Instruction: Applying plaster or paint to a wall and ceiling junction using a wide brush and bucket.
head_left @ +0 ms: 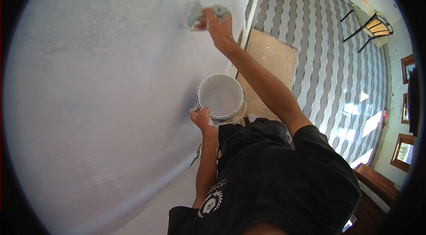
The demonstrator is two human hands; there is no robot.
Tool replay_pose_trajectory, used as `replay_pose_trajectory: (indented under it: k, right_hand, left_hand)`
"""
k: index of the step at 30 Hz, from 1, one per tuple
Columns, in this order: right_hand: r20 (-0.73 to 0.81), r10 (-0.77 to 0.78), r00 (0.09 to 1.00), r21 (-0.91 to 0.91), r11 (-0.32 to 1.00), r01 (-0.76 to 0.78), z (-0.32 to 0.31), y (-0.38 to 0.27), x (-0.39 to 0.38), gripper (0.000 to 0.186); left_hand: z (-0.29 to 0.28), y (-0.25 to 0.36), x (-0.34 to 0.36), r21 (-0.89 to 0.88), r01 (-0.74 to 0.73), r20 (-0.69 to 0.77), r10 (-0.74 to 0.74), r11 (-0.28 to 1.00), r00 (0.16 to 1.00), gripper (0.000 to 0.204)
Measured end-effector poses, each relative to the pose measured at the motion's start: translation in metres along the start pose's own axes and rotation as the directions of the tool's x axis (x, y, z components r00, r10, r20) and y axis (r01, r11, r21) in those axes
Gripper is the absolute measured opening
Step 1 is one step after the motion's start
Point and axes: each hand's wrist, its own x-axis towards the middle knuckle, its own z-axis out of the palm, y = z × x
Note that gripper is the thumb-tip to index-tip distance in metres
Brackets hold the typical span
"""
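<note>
My right hand [218, 27] is closed round a soft grey-green pad [220, 11], a sponge or a wadded cloth, and presses it on the wall [111, 70]. Motion blurs the pad's far side, and the fingers partly cover it. The wall is whitish with darker grey patches higher up. Lower down, my left hand [204, 120] grips the rim of a white bucket [222, 78], which has a pale liquid [218, 101] at the bottom. White smears mark both hands. The bucket's wire handle [239, 117] hangs at its near right side.
A tan board [270, 55] lies beside the wall on the grey-and-white patterned tile floor [321, 53]. At the far right stands a chair [377, 27] with a yellowish back and dark legs. Wood-framed windows [403, 151] line the right wall. Sunlight falls on the tiles.
</note>
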Motion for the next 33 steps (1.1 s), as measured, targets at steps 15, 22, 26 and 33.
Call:
replay_pose_trajectory:
  k: [15, 22, 26, 33]
  right_hand:
    - [0.341, 0.017, 0.94, 0.216, 0.972, -0.096, -0.006, 0.008, 0.016, 0.034]
    - [0.062, 0.335, 0.94, 0.047, 0.94, -0.338, -0.137, 0.106, -0.034, 0.031]
    - [-0.054, 0.361, 0.931, 0.013, 0.933, -0.361, -0.14, 0.097, -0.029, 0.028]
    - [-0.088, 0.231, 0.969, -0.124, 0.963, -0.241, -0.048, 0.055, -0.014, 0.018]
  left_hand:
    - [0.002, 0.004, -0.006, -0.047, 0.054, -0.009, -0.055, 0.997, 0.998, 0.031]
    - [0.005, 0.009, -0.009, -0.049, 0.081, -0.007, -0.082, 0.995, 0.997, 0.03]
    - [0.004, 0.007, -0.009, -0.037, 0.054, -0.034, -0.055, 0.998, 0.998, 0.029]
    - [0.0, 0.0, -0.007, -0.072, 0.041, -0.039, -0.044, 0.997, 0.998, 0.03]
